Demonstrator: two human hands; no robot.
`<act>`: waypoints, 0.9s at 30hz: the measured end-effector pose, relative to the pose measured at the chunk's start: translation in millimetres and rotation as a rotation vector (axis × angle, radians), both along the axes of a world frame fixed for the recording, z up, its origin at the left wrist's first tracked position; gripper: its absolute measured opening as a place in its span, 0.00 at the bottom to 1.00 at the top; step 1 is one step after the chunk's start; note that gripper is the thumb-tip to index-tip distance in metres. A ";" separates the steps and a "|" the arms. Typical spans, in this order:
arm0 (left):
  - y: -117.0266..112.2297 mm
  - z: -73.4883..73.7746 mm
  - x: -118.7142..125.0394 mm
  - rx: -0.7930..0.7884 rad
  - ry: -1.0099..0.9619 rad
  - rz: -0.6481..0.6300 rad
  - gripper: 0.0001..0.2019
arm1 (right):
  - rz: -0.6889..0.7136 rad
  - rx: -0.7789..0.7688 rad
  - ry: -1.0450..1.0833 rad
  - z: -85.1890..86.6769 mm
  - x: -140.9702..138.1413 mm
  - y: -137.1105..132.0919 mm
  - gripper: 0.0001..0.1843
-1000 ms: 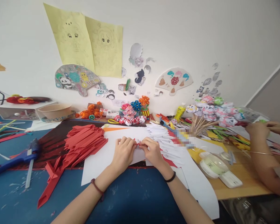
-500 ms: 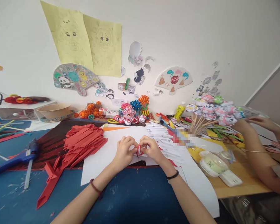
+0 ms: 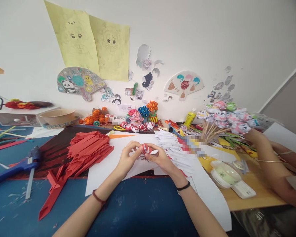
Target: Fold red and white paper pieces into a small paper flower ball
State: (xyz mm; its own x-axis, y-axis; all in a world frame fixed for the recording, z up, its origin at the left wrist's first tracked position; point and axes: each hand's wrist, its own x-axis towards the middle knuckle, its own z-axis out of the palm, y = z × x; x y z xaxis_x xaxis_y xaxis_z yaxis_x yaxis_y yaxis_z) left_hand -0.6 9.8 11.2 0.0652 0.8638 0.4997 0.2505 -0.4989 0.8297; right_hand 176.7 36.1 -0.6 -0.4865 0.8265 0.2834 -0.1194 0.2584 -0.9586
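Observation:
Between my hands is a small red-and-white folded paper ball (image 3: 145,149), held above a white paper sheet. My left hand (image 3: 131,154) pinches its left side with thumb and fingers. From the right, my right hand (image 3: 159,156) grips the same piece, and a white folded paper end sticks out by its thumb. To the left lies a heap of red folded paper strips (image 3: 88,149). White folded strips (image 3: 174,148) are spread just right of my right hand. Several finished red-and-white paper balls (image 3: 135,127) sit in a row behind.
A blue glue gun (image 3: 27,165) lies at the left on the blue table. At the right are a bunch of paper flowers on sticks (image 3: 222,118), a clear bottle (image 3: 223,174) and another person's arm (image 3: 271,161). A beige bowl (image 3: 56,117) stands at the back left.
The paper ball has turned in my fingers, showing more of its red side and a white end at the right. The other person's hands have moved lower, and a white sheet shows there.

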 end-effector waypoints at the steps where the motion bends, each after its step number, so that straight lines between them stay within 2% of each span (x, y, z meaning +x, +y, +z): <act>1: -0.7 1.7 -0.8 -0.021 0.000 -0.009 0.12 | 0.021 -0.011 0.005 0.2 -0.1 0.1 0.25; 6: -3.9 10.7 -5.4 -0.123 -0.022 -0.050 0.13 | 0.087 -0.048 -0.038 1.3 1.0 -0.6 0.27; 10: -5.8 13.5 -7.1 -0.186 -0.098 -0.106 0.11 | 0.111 -0.015 -0.063 2.9 2.0 -1.3 0.27; 15: -8.8 14.5 -4.4 -0.183 -0.187 -0.116 0.09 | 0.053 0.022 -0.124 6.2 3.0 -3.6 0.30; 23: -5.6 8.4 -0.9 -0.174 -0.201 -0.060 0.07 | 0.026 0.011 -0.163 7.1 -0.2 -6.4 0.33; 27: -4.7 8.7 -2.1 -0.160 -0.187 -0.047 0.07 | 0.029 0.036 -0.143 7.6 0.5 -6.7 0.32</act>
State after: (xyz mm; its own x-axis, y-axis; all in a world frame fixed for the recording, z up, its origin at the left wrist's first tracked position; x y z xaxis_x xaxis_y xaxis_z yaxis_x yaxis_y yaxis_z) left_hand -2.7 5.1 19.9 0.0266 0.9311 0.3637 0.0652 -0.3647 0.9289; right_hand 177.2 29.4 7.0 -0.5477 0.8018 0.2391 0.0095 0.2917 -0.9565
